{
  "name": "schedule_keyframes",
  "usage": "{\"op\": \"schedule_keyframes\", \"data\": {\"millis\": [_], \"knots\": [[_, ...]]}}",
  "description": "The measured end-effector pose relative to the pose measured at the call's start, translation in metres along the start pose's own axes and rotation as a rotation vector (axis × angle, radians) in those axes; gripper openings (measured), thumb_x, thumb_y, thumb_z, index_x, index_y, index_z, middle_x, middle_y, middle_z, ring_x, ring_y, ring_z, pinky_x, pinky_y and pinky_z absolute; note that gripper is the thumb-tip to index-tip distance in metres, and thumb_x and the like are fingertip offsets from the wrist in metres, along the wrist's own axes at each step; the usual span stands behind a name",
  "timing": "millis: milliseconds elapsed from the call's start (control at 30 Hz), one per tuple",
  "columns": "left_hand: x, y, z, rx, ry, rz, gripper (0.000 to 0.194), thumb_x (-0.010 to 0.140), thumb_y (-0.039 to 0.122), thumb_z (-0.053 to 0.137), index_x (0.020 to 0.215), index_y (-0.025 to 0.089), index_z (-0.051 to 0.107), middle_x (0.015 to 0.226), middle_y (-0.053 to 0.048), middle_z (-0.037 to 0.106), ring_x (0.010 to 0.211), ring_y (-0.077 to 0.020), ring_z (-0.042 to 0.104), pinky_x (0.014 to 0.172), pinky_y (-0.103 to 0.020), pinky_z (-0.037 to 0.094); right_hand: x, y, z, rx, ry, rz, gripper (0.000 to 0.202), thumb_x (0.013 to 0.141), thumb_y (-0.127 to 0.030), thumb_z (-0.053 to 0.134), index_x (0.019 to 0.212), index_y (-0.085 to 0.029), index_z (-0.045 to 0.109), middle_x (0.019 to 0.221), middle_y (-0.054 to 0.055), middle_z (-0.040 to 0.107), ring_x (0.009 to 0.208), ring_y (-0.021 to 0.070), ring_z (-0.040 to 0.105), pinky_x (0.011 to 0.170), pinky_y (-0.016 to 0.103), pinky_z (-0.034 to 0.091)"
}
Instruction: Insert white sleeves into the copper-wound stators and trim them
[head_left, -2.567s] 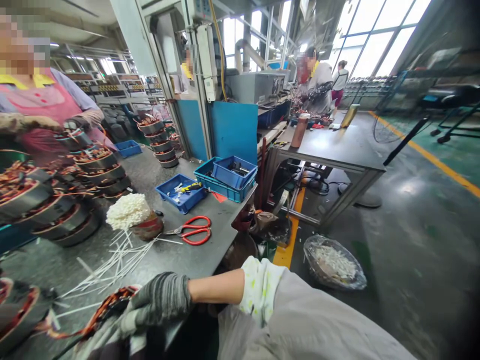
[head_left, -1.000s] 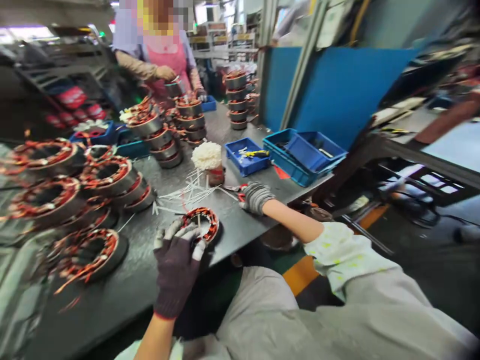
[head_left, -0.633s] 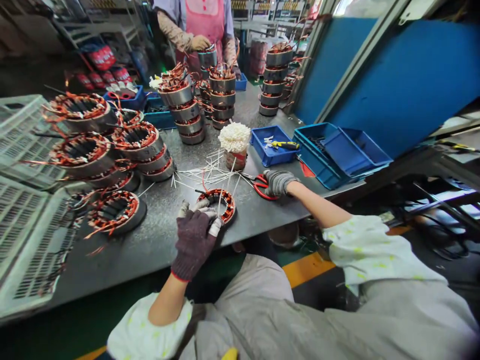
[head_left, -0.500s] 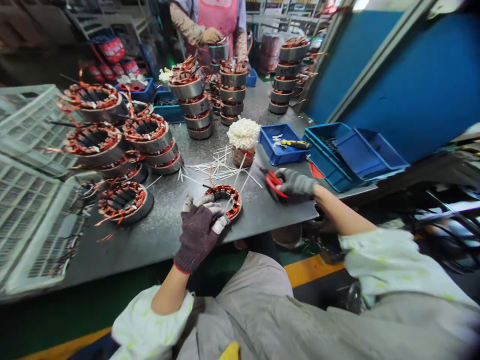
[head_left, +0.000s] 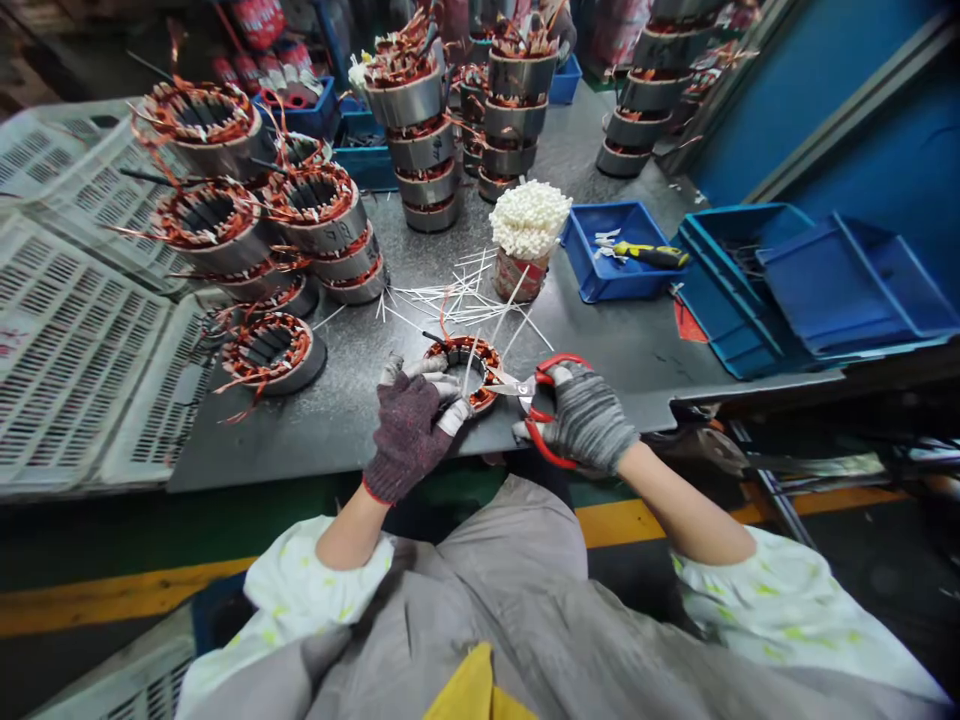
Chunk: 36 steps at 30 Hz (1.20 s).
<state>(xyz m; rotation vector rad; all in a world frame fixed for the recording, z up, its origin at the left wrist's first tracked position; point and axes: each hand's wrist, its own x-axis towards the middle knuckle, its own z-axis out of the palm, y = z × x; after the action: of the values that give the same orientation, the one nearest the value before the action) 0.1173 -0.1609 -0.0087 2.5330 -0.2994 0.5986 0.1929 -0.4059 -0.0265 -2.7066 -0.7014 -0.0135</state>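
Note:
My left hand (head_left: 416,420), in a dark maroon glove with pale fingertips, grips the left side of a copper-wound ring (head_left: 491,358) lying near the table's front edge. A white tie strip (head_left: 471,365) rises from the ring's inside, beside my left fingers. In a grey striped glove, my right hand (head_left: 589,415) holds red-handled scissors (head_left: 538,392). Their blades are parted and reach the ring's right side. Behind the ring, loose white strips (head_left: 442,295) are scattered next to a can (head_left: 519,278) packed with white strips.
Stacks of wound rings stand at the left (head_left: 330,235), centre back (head_left: 425,155) and right back (head_left: 637,115). A blue tray (head_left: 589,285) holds a yellow-black tool (head_left: 652,256). Teal bins (head_left: 720,325) sit at the right, white crates (head_left: 67,350) at the left.
My right hand has brought the scissors left to the ring, and their blades have opened. My left hand still grips the ring. The view has tilted down, and the person opposite is mostly out of frame.

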Motion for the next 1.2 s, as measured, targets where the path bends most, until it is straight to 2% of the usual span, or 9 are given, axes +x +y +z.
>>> {"op": "schedule_keyframes", "data": {"millis": [133,267,333,567,733,867,967,1100,1200], "knots": [[-0.001,0.002,0.001,0.001,0.031,0.003,0.017,0.096,0.037,0.057,0.092,0.024,0.066,0.101,-0.002,0.077,0.124,-0.0245,0.062,0.126,-0.056,0.021,0.009,-0.009,-0.007,-0.016,-0.090,0.002,0.072,0.070,-0.060,0.076,0.119,-0.010,0.061,0.114,0.019,0.068,0.102,0.0304,0.066,0.091,0.039,0.051],[-0.002,0.002,0.004,0.004,0.048,-0.002,0.015,0.096,0.036,0.057,0.092,0.024,0.065,0.100,-0.002,0.076,0.122,-0.0244,0.063,0.126,-0.056,0.022,-0.001,-0.006,-0.021,-0.056,-0.311,0.081,0.049,0.084,-0.063,0.065,0.103,-0.018,0.064,0.091,0.009,0.072,0.081,0.0235,0.069,0.069,0.030,0.045],[-0.002,0.001,0.005,0.003,0.079,0.028,0.013,0.096,0.033,0.057,0.092,0.024,0.064,0.098,-0.002,0.076,0.121,-0.0244,0.064,0.125,-0.057,0.022,-0.007,-0.005,-0.026,-0.099,-0.365,0.093,0.044,0.087,-0.063,0.062,0.097,-0.020,0.063,0.084,0.007,0.071,0.077,0.0225,0.069,0.065,0.028,0.041],[-0.004,-0.001,0.009,-0.001,0.111,0.058,0.008,0.095,0.030,0.062,0.092,0.023,0.064,0.098,-0.001,0.076,0.121,-0.0241,0.064,0.125,-0.058,0.022,-0.012,-0.006,-0.029,-0.153,-0.298,0.208,0.044,0.091,-0.061,0.056,0.101,-0.020,0.066,0.086,0.010,0.074,0.080,0.0251,0.072,0.066,0.030,0.041],[-0.005,-0.001,0.011,-0.001,0.131,0.056,0.009,0.095,0.030,0.061,0.092,0.022,0.065,0.099,-0.002,0.076,0.119,-0.0248,0.065,0.125,-0.058,0.022,0.010,-0.014,-0.028,-0.163,-0.160,0.200,0.060,0.083,-0.064,0.065,0.119,-0.016,0.064,0.112,0.015,0.073,0.098,0.0287,0.071,0.080,0.034,0.050],[-0.005,-0.002,0.011,-0.004,0.134,0.077,0.008,0.095,0.029,0.062,0.093,0.022,0.065,0.099,-0.002,0.076,0.121,-0.0255,0.064,0.125,-0.058,0.022,0.029,-0.022,-0.030,-0.220,-0.256,0.187,0.059,0.089,-0.065,0.056,0.120,-0.015,0.064,0.107,0.017,0.075,0.099,0.0301,0.072,0.080,0.035,0.052],[-0.006,-0.003,0.009,-0.040,0.139,0.065,0.010,0.098,0.028,0.058,0.098,0.021,0.066,0.101,-0.002,0.076,0.121,-0.0243,0.064,0.123,-0.055,0.028,0.024,-0.017,-0.039,-0.273,-0.295,0.214,0.056,0.094,-0.063,0.048,0.118,-0.016,0.066,0.099,0.016,0.076,0.093,0.0302,0.074,0.077,0.036,0.052],[-0.007,-0.004,0.006,-0.164,0.178,-0.060,0.023,0.104,0.026,0.046,0.114,0.021,0.066,0.116,-0.005,0.074,0.119,-0.0199,0.065,0.109,-0.043,0.045,0.000,-0.015,-0.054,-0.329,-0.233,0.067,0.067,0.084,-0.065,0.061,0.127,-0.014,0.065,0.107,0.017,0.075,0.094,0.0314,0.072,0.080,0.037,0.053],[-0.007,-0.004,0.006,-0.224,0.173,-0.163,0.025,0.105,0.029,0.045,0.118,0.022,0.065,0.118,-0.004,0.074,0.112,-0.0180,0.067,0.100,-0.037,0.051,-0.007,-0.029,-0.064,-0.333,-0.281,-0.062,0.069,0.079,-0.064,0.067,0.124,-0.012,0.067,0.108,0.018,0.075,0.094,0.0295,0.071,0.082,0.036,0.053]]}}
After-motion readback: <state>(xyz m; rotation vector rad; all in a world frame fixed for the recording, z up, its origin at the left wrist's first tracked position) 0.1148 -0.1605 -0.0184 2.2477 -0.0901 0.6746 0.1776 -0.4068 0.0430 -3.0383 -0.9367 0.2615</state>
